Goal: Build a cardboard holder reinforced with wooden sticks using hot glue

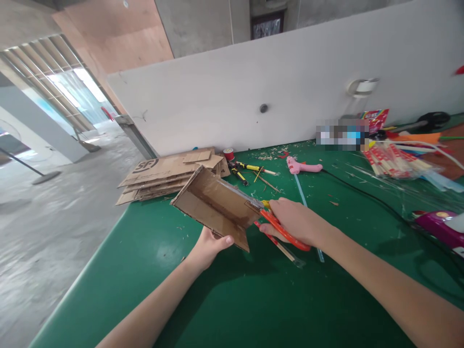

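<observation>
My left hand [210, 246] grips the lower edge of a folded piece of brown cardboard [206, 200], its thumb on the near face. The cardboard is tilted above the table, with a crease running along it. My right hand [295, 220] is closed around the handles of scissors [281, 228], which look red-orange with a yellow part. Their blades lie along the cardboard's upper right edge; whether they are parted I cannot tell. Below my right hand, wooden chopsticks [284, 251] in a clear wrapper rest on the table.
Stacked cardboard sheets [163, 171] lie at the table's left edge. Behind the work are yellow-black pliers [241, 174] and a red spool [228, 154]. A pink glue gun [302, 166] trails a black cord [366, 193] rightward. Packaged chopsticks [395, 159] and a purple appliance [440, 227] stand right.
</observation>
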